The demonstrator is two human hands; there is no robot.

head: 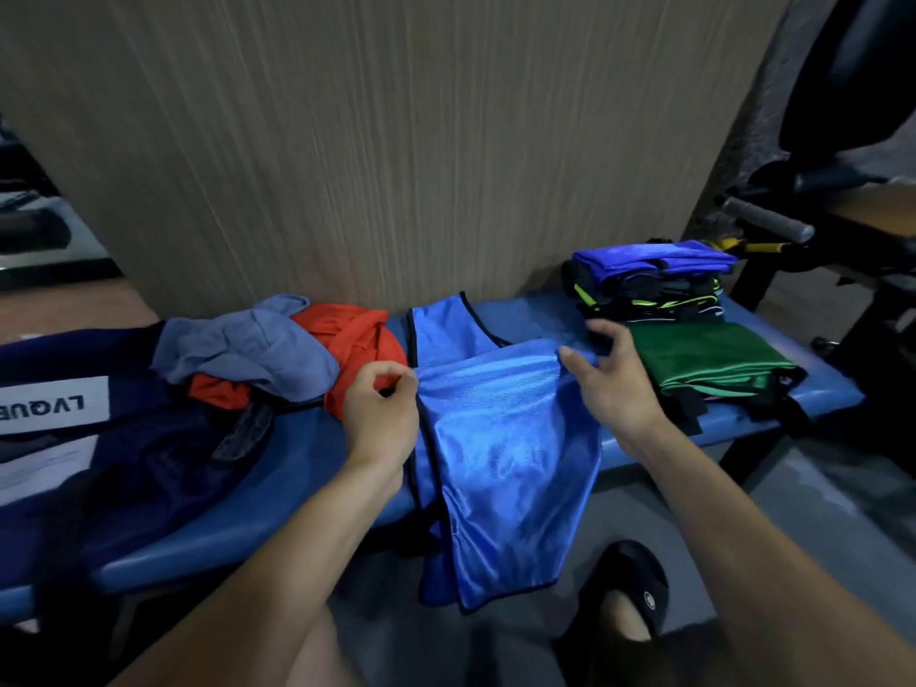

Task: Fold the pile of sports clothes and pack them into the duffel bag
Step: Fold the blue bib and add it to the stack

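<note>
Mid-fold on the counter (277, 468), both hands' fingers (396, 384) pinch the blue vest (505, 438); halving it again probably comes next.

The blue bib (500, 438) is shiny, fine-meshed synthetic cloth with dark matt binding along its edges. The green garment (714, 359) has the same satin sheen. The grey-blue cloth (248, 349) looks matt and soft, perhaps cotton. The bench pad (277, 468) is smooth, faintly glossy vinyl. The wall panel (376, 141) shows matt, streaked wood grain.
</note>
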